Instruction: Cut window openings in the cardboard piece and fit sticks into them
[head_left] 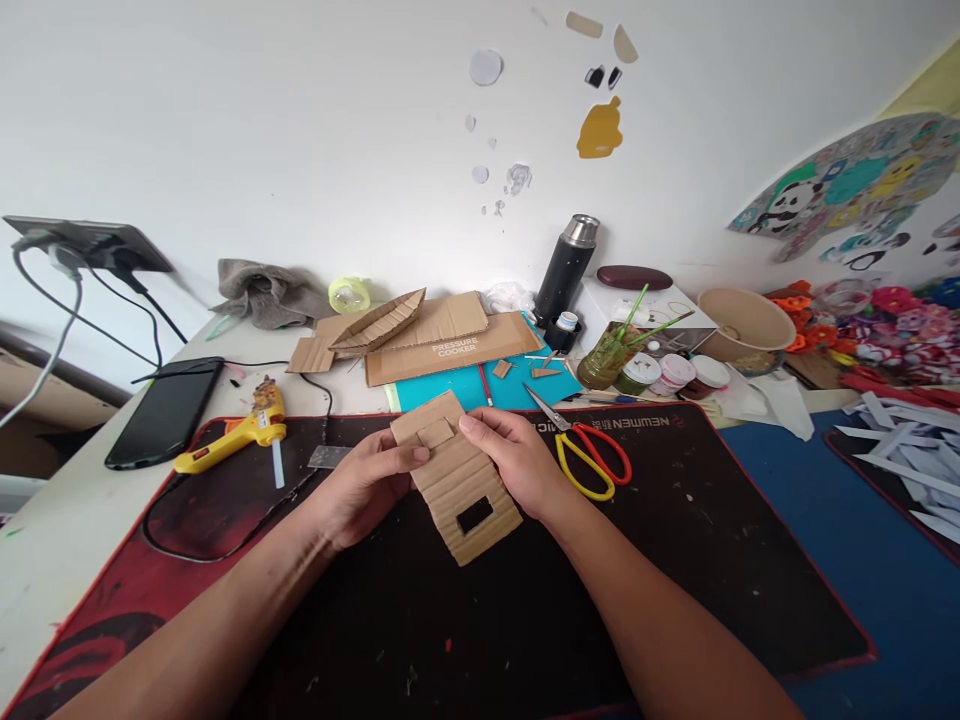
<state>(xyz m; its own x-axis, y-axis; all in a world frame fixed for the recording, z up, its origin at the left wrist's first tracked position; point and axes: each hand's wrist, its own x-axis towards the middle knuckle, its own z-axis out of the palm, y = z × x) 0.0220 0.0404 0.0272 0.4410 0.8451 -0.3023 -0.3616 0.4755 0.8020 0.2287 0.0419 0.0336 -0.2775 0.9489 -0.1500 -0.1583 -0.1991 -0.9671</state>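
A corrugated cardboard panel (459, 480) with a small rectangular window cut near its lower end is held over the black desk mat (675, 560). A smaller cardboard square sits on its upper part. My left hand (371, 485) grips the panel's left edge, thumb pressing on top. My right hand (517, 460) holds the right edge, its forefinger lying near the small square. Both hands are closed on the panel.
A yellow glue gun (232, 440) lies left on the mat, red and yellow scissors (589, 450) right. Behind are a phone (166, 410), a cardboard boat (379, 322), flat cardboard sheets (450, 350), a black flask (566, 270), paint jars (675, 372) and a bowl (746, 322).
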